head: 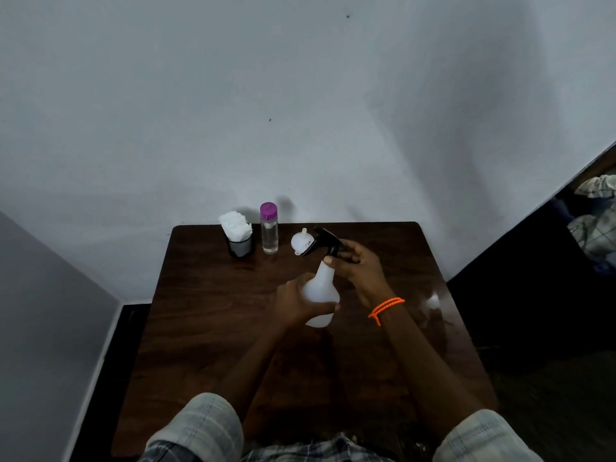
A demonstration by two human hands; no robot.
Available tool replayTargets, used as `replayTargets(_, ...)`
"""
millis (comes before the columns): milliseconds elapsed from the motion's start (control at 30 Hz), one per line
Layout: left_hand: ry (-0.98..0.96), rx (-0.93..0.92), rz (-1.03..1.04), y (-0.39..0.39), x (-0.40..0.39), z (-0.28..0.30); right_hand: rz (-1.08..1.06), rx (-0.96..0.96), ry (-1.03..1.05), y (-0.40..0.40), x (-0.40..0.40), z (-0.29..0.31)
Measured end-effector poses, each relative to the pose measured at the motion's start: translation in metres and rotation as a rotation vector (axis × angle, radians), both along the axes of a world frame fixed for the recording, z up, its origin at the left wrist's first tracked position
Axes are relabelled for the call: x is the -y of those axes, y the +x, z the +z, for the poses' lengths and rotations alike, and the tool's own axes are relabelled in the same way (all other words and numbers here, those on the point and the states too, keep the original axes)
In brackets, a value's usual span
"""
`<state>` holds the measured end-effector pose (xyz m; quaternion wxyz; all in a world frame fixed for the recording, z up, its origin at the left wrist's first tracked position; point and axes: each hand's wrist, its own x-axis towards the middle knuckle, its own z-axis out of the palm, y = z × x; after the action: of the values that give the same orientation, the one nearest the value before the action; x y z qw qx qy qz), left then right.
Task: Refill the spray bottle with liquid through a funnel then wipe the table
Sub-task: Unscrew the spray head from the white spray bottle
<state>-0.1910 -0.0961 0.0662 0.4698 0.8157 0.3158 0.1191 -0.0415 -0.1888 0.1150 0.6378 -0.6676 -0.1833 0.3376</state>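
A white translucent spray bottle (320, 291) with a black trigger head (328, 245) is tilted over the middle of the dark wooden table (206, 328). My left hand (293, 303) wraps around its round body. My right hand (358, 266), with an orange bead band at the wrist, grips the black head at the neck. A small white funnel (300, 241) lies on the table just behind the bottle, spout up. A clear bottle with a purple cap (269, 228) stands to its left at the table's back edge.
A black cup holding white paper napkins (238, 236) stands at the back left of the table, beside the clear bottle. A grey wall rises right behind the table. Crumpled cloth (596, 221) lies on the floor to the far right.
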Motion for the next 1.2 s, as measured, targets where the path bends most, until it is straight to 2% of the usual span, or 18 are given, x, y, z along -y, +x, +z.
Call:
replayTargets(133,0.001,0.023,0.011,-0.002,0.000,-0.001,0.034,-0.134,0.065,0.001,0.000,-0.002)
replayTargets(333,0.003,0.002,-0.042,0.000,-0.001,-0.005,-0.011,0.050,0.020,-0.006,-0.003,0.004)
replayTargets(400,0.000,0.005,-0.041,0.001,0.000,-0.004,-0.016,0.016,0.041,-0.003,-0.003,0.003)
replayTargets(533,0.002,0.005,-0.023,0.002,-0.003,-0.005,0.126,-0.123,0.119,0.004,-0.001,0.001)
replayTargets(700,-0.016,0.010,-0.028,0.002,-0.001,-0.006,0.040,0.042,0.015,0.001,-0.004,0.005)
replayTargets(833,-0.017,0.030,-0.016,0.002,-0.002,-0.005,0.018,0.043,0.045,0.004,-0.003,0.006)
replayTargets(1033,-0.017,0.067,0.008,0.000,-0.003,-0.003,0.014,-0.175,0.197,0.013,-0.003,0.008)
replayTargets(1200,-0.039,0.068,-0.039,0.001,-0.004,-0.006,-0.062,-0.235,0.269,0.016,-0.003,0.009)
